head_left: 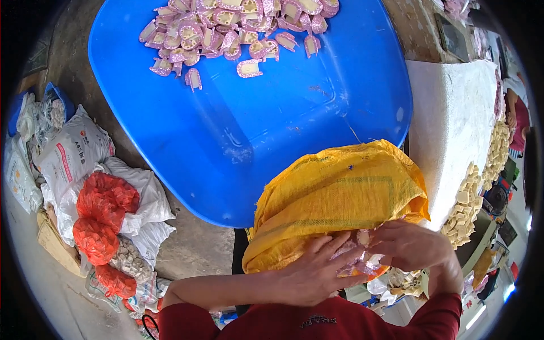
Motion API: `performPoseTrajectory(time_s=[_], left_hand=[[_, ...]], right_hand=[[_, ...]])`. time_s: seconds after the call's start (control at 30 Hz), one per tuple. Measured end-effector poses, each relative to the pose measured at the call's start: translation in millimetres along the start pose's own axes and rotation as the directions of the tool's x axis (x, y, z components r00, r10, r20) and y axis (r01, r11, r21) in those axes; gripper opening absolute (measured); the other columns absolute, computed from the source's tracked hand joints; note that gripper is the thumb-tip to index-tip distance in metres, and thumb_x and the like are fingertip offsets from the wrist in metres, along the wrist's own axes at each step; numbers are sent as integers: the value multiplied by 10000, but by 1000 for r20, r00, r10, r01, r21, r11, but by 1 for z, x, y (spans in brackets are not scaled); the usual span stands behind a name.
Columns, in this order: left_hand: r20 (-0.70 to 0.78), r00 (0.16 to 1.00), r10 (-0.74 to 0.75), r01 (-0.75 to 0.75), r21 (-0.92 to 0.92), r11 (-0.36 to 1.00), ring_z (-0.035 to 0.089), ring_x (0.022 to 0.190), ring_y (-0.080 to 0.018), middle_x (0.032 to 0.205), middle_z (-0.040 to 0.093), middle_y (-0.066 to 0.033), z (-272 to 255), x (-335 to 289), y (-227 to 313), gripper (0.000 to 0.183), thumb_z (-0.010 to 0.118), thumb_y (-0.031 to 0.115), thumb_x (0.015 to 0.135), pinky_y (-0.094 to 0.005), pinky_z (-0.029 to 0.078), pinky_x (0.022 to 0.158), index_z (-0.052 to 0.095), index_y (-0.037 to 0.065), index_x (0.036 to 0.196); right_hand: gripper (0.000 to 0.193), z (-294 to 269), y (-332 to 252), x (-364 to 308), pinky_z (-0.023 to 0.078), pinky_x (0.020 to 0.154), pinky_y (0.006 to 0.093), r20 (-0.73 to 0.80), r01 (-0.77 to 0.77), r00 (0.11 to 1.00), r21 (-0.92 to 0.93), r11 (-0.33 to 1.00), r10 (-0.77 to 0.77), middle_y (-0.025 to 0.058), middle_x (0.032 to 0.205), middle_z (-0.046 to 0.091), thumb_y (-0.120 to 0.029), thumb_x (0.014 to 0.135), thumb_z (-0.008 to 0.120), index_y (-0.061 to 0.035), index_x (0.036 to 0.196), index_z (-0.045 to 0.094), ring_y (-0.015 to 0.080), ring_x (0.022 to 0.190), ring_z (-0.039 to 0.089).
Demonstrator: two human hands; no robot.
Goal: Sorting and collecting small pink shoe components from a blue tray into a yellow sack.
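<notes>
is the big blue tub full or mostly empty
Mostly empty: the blue tub shows bare floor over most of its area, with pink pieces heaped only along its far edge.

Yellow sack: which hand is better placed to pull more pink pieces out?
Right, probably. The right hand already pinches pink pieces at the mouth of the yellow sack. The left hand lies flat against the sack below, seemingly steadying it.
</notes>
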State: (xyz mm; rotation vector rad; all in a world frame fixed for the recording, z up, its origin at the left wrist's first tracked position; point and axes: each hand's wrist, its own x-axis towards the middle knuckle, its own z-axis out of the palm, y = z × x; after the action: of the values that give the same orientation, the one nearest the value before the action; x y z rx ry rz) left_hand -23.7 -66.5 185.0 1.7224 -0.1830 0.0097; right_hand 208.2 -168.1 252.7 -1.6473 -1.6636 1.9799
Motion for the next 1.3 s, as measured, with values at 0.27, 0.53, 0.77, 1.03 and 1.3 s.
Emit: performPoseTrajectory(time_s=[0.27,0.53,0.77,1.03,1.3], left_hand=[[-814,379,-440,868,147,474,402,1183,-377,1329,377,-175,-173,-12,-185,573,718,207,769,-479,395,956,508,179,1301],[-740,382,-554,924,316,215,358,1206,-375,1289,412,-188,-158,61,-240,657,791,306,715,-468,397,971,515,225,1306],[-637,462,-617,760,-74,645,588,974,-241,1061,612,-123,-136,9,-255,491,728,156,782,-303,465,871,532,127,1232],[-29,956,-292,260,-379,888,610,984,-204,1127,607,-78,-88,-9,-46,502,755,195,764,-375,497,857,562,118,1221],[71,989,-126,88,392,916,448,1176,-405,1236,497,-211,32,10,-2,495,630,150,842,-460,379,954,491,120,1316]], right_hand=[[610,-119,105,155,355,1045,403,-753,-296,656,-196,935,50,169,1300,447,-264,798,692,-153,1355,467,319,1234,429],[495,-132,132,315,437,954,484,-816,-609,442,32,792,373,189,1322,383,-260,831,655,-360,1286,486,489,1219,377],[294,-104,133,277,481,845,425,-641,-458,654,88,884,402,158,1050,644,-180,845,606,-136,1135,579,316,997,621],[159,-63,34,77,500,700,369,-435,233,880,49,971,-190,100,860,617,-182,852,643,-61,952,618,255,793,613],[341,18,1,-17,372,1005,431,13,-10,1000,-152,988,12,76,1205,596,-316,847,640,-89,1101,645,263,1182,488]])
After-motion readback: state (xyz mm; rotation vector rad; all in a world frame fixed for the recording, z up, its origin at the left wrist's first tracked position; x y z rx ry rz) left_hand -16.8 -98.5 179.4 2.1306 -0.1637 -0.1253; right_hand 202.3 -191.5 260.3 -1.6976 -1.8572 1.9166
